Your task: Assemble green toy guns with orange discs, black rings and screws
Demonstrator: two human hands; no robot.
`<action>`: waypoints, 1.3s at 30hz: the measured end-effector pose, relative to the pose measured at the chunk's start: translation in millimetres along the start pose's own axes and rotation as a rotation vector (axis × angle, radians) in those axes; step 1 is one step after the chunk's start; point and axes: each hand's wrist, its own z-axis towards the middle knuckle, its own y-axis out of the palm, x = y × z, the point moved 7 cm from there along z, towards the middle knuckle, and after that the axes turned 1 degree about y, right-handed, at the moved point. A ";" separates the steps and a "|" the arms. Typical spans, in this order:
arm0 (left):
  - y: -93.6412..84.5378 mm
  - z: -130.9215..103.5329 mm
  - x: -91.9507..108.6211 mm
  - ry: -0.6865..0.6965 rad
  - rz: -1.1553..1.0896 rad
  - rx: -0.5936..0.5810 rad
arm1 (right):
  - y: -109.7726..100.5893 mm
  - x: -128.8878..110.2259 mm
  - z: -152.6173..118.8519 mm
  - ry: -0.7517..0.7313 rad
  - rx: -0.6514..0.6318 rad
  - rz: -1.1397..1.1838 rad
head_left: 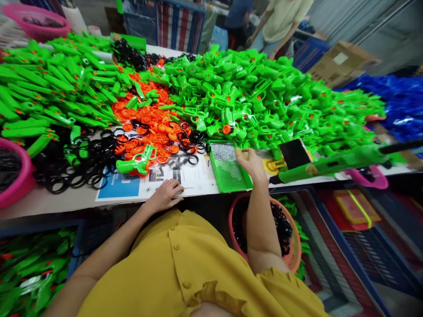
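Note:
My left hand (166, 193) rests at the table's front edge on a printed sheet (194, 178), fingers loosely bent and holding nothing. Just beyond it lies a green toy gun half (137, 164). At the right side of a green tray (231, 178), my right hand (253, 164) has its fingers drawn together. A tan patch shows at its fingertips, too unclear to name. Small silvery metal pieces, apparently screws (223, 152), fill the tray's far part. Right of that hand are a yellow piece (274, 165), a black square pad (295, 153) and a green power screwdriver (327, 165).
Green toy gun parts (247, 88) heap across the back, with long green pieces (49, 88) at left. Orange discs (148, 110) and black rings (77, 174) lie between. A pink basin (21, 176) stands left. Below sits an orange basket (292, 253). People stand behind the table.

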 end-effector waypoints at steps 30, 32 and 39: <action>-7.3 -1.6 4.1 -0.026 0.040 -0.060 | 41.4 -29.4 -37.0 -0.590 -0.429 0.011; -9.2 -1.0 4.9 -0.058 0.030 -0.078 | 30.5 -18.7 -38.7 -0.584 -0.435 0.019; 11.2 54.5 48.5 -0.041 -0.093 -0.139 | 29.7 -13.1 -33.1 -0.485 -0.158 0.163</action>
